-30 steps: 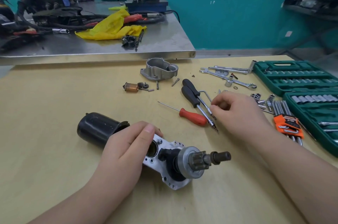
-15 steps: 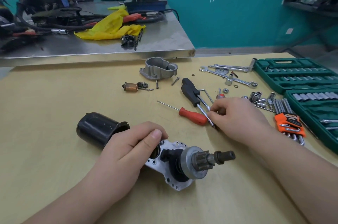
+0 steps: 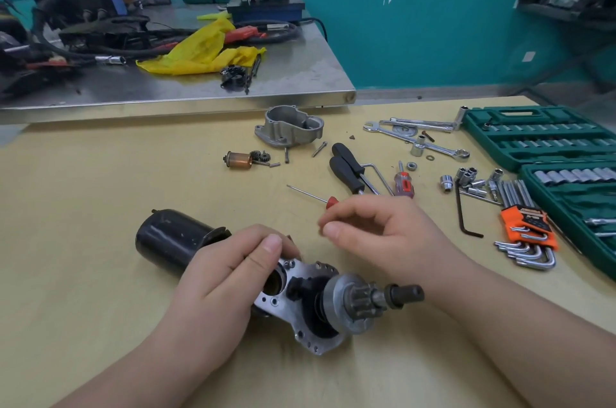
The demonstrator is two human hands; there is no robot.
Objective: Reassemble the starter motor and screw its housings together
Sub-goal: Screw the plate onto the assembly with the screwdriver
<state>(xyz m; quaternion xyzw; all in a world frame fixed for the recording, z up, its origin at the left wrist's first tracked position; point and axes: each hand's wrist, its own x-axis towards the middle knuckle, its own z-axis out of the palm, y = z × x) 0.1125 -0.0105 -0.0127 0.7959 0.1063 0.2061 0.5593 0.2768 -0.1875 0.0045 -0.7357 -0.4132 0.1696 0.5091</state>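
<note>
Two hands: both working low over the yellow counter [image 3: 100, 180].
Left hand [image 3: 233, 271]: curling over the starter motor [image 3: 290, 284], fingers and thumb gripping it where the black can meets the silver plate.
Starter motor: lying on its side near the front of the counter — black cylinder [image 3: 170, 237] pointing up-left, pinion gear [image 3: 361, 301] and shaft pointing right.
Right hand [image 3: 376, 234]: hovering just above and right of the motor, thumb and forefinger pressing together in a pinch; whatever sits between them is too small to make out.
Aluminium housing [image 3: 290, 129]: sitting open-side up toward the back of the counter, well apart from the motor, loose screws [image 3: 319, 149] lying just in front of it.
Copper-coloured part [image 3: 238, 160]: resting left of those screws with small gears [image 3: 260, 156] touching its right end.
Screwdrivers: two black-handled ones [image 3: 346, 170] lying side by side beyond the right hand; a red-handled one [image 3: 331, 201] peeking out from behind the fingers; a small red-and-clear one [image 3: 404, 184] just to the right.
Hex keys [image 3: 526, 234]: fanning out of an orange holder at the right — one black key [image 3: 461, 211] lying loose beside them.
Socket sets [image 3: 540, 137]: two green cases sitting open along the right edge, loose sockets [image 3: 468, 177] and spanners [image 3: 416, 137] scattering near them.
Steel bench [image 3: 293, 74]: standing behind, carrying a yellow cloth [image 3: 203, 50] and cables.
</note>
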